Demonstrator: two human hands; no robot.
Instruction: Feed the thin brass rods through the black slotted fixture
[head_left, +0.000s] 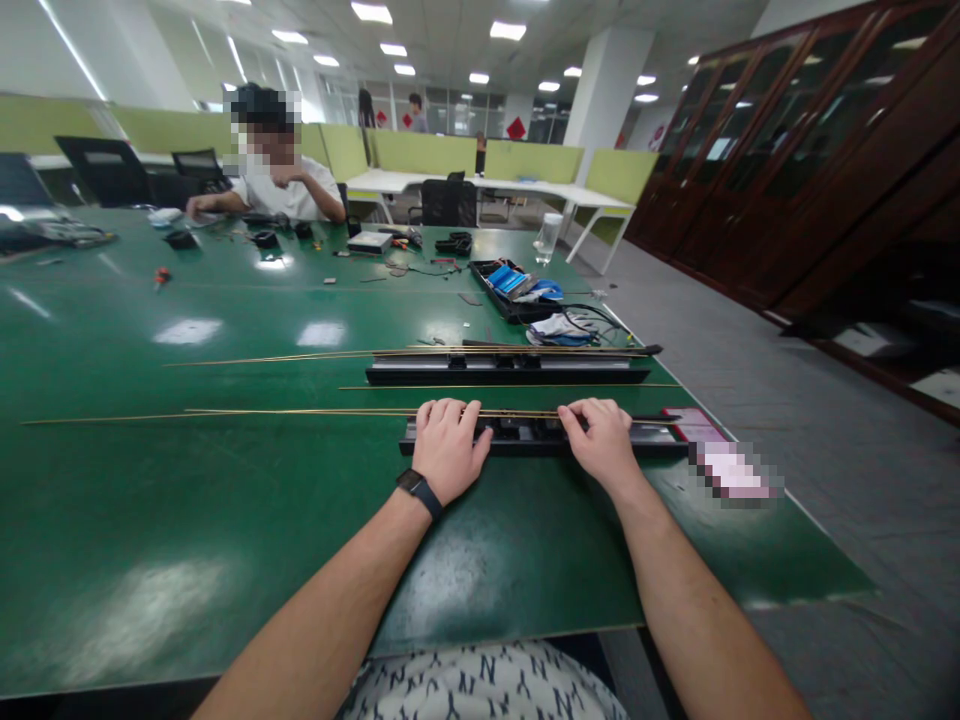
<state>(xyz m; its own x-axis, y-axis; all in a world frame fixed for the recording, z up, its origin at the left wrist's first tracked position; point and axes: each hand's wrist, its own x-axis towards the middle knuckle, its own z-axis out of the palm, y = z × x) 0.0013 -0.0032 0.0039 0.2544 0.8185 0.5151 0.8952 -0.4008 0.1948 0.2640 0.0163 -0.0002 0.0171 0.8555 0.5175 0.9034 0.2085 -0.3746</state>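
Note:
A long black-and-silver rail (525, 449) lies across the green table before me, with dark blocks along its channel. Over its left part lies my left hand (450, 450), fingers curled across the far edge and thumb on the near side. My right hand (600, 438) is closed in a pinch at the rail's far edge, on a thin brass-coloured rod (517, 413). Similar thin rods (300, 411) stretch far out to the left. Beyond them is a second black rail (510, 375) with more rods along it. Both palms' undersides are hidden.
A pink-screened phone (697, 425) lies at the rail's right end. Farther back are a black tray (517, 305) with blue items, a glove (562, 328) and a clear cup (547, 238). Another person (281, 180) sits across the table (225, 520), near small parts.

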